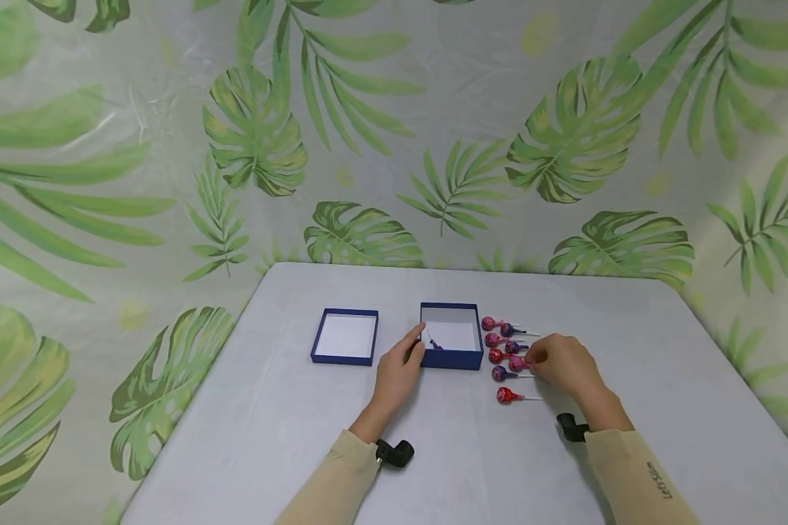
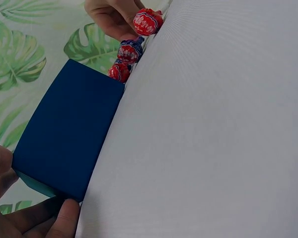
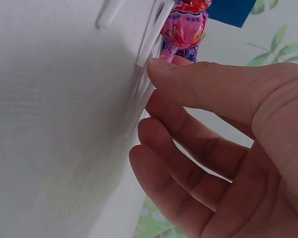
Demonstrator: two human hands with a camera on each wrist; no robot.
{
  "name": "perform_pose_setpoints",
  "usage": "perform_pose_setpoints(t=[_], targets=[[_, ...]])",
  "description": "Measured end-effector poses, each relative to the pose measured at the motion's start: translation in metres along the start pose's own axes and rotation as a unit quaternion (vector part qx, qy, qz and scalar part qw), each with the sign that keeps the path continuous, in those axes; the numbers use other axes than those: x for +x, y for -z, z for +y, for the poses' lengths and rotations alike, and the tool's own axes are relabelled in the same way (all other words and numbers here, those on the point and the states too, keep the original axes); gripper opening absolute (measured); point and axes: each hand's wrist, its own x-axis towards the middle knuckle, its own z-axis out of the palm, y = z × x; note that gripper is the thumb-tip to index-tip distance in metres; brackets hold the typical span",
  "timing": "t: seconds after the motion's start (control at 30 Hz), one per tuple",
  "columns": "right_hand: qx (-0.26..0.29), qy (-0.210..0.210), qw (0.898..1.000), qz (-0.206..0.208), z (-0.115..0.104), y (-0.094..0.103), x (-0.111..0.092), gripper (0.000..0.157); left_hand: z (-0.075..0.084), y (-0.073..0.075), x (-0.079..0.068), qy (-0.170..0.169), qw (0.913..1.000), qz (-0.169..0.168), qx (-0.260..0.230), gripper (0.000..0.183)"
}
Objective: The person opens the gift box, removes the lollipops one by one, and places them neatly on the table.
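A dark blue open box [image 1: 452,359] with a pale inside stands mid-table. My left hand [image 1: 397,370] holds it at the left side, fingers at the rim and wall. Inside, near that wall, lies a purple-wrapped lollipop [image 1: 436,345], partly hidden by the box wall. To the right of the box, my right hand [image 1: 565,364] pinches a pink lollipop [image 3: 185,29] by its stick between thumb and fingertips. Its wrapped head is still among the other lollipops. Around it lie a purple lollipop [image 1: 500,373], a red one [image 1: 504,395] and several more.
The shallow blue box lid [image 1: 344,360], white inside, lies left of the box. All of this is on a white-covered table [image 1: 460,452]. A leaf-patterned curtain [image 1: 368,168] hangs behind the table's far edge.
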Motion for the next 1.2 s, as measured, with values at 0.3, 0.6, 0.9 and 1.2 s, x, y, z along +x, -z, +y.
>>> perform_pose_setpoints(t=[0.3,0.6,0.9,1.2], targets=[[-0.010,-0.014,1.000,0.001,-0.002,0.010,-0.003,0.013,-0.002,-0.001,-0.001,0.000,1.0000,0.000,-0.003,0.042],[-0.008,-0.016,1.000,0.014,-0.019,0.023,0.000,0.028,-0.002,0.000,-0.003,-0.006,0.9999,0.008,0.003,0.042],[0.014,-0.024,0.999,0.021,-0.042,0.028,0.008,0.033,0.000,0.000,-0.003,-0.005,1.0000,0.004,-0.002,0.043],[0.034,0.006,0.999,0.040,-0.061,0.027,0.016,0.029,0.002,0.000,-0.001,-0.012,0.9999,0.004,0.001,0.043]])
